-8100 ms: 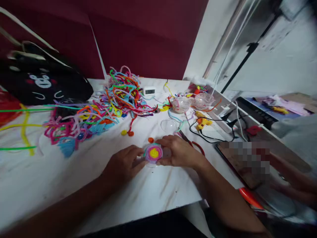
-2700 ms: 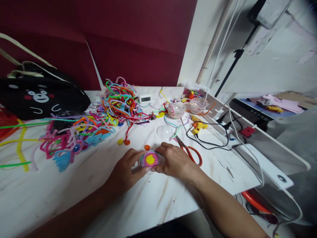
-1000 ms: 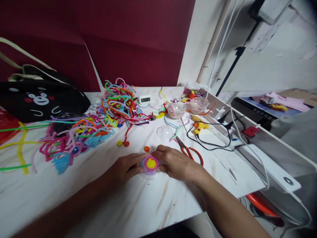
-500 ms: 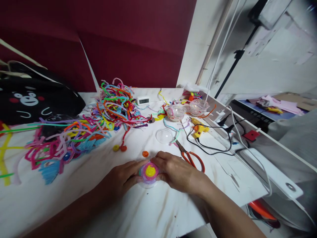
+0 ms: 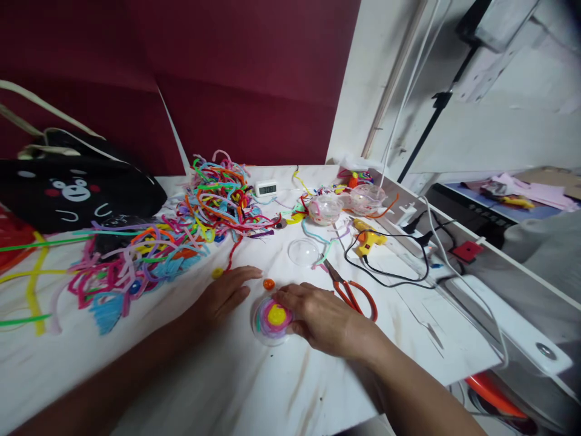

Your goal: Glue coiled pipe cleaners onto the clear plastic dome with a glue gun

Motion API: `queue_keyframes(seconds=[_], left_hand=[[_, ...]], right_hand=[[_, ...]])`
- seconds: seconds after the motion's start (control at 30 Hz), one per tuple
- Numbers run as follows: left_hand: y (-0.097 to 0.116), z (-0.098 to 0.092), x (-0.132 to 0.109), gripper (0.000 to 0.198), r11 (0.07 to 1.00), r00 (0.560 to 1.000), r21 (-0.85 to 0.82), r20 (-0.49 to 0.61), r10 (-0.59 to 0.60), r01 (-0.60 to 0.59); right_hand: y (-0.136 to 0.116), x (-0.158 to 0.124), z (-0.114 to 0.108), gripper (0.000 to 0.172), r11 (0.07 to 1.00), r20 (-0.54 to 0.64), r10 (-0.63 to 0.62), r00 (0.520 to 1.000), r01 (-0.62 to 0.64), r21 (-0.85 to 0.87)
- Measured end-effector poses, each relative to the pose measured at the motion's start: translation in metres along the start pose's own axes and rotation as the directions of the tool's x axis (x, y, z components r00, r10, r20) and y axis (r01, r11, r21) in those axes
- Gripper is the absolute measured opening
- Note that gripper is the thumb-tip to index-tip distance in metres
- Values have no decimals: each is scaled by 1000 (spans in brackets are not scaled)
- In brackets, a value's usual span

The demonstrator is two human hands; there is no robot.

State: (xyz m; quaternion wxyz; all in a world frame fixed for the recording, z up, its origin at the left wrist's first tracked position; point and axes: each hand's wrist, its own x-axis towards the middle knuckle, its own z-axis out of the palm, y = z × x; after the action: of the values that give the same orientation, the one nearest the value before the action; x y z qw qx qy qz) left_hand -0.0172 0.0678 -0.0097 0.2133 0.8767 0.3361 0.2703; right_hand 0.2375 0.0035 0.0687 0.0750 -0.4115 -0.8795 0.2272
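The left hand (image 5: 222, 297) has released the pipe-cleaner coil (image 5: 276, 313) and moved to its far left, fingers and thumb now apart, near the small orange coil (image 5: 269, 284); whether it touches anything beneath the palm is hidden. The right hand (image 5: 324, 320) remains clamped on the pipe-cleaner coil's right side, thumb nearer the wearer; the coil sits in a clear plastic half-shell (image 5: 271, 343) on the table (image 5: 254, 387), its yellow centre upward; steadying it appears now to be one-handed work.
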Motion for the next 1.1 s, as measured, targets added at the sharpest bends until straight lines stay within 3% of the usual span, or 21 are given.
queue_keyframes(seconds=[0.07,0.13,0.2,0.27,0.43,0.53,0.7,0.83,0.93,1.1], left_hand=[[-10,-1,8,41,990,990,106,118,83,-95],[-18,-1,22,46,947,951,242,272,143,-212],[-25,-1,41,49,884,943,395,307,131,-251],[-33,-3,65,49,833,958,514,278,63,-204],[-44,-11,112,45,788,996,615,85,-20,-37],[-39,-9,117,45,790,997,611,73,10,-53],[-42,1,113,45,799,967,570,249,56,-193],[-55,-4,125,47,754,989,656,133,-66,-37],[-50,-5,131,42,718,992,695,61,-106,34],[-40,1,120,41,720,984,693,154,-89,-43]], right_hand=[[0,0,-1,48,1000,0,7,1000,-7,-9],[0,0,-1,49,1000,-2,14,1000,-14,-16],[1,0,0,45,1000,-8,7,1000,-8,-13],[2,0,1,41,1000,-16,-2,1000,2,-1],[4,0,3,41,1000,-22,-3,1000,4,14],[3,1,2,41,1000,-25,-1,1000,1,3],[1,2,0,36,1000,-15,-3,1000,3,-27],[0,3,-1,39,1000,-2,9,1000,-9,-21],[0,3,-1,41,1000,-7,4,1000,-4,-12],[0,3,-2,40,1000,-3,5,1000,-5,-16]])
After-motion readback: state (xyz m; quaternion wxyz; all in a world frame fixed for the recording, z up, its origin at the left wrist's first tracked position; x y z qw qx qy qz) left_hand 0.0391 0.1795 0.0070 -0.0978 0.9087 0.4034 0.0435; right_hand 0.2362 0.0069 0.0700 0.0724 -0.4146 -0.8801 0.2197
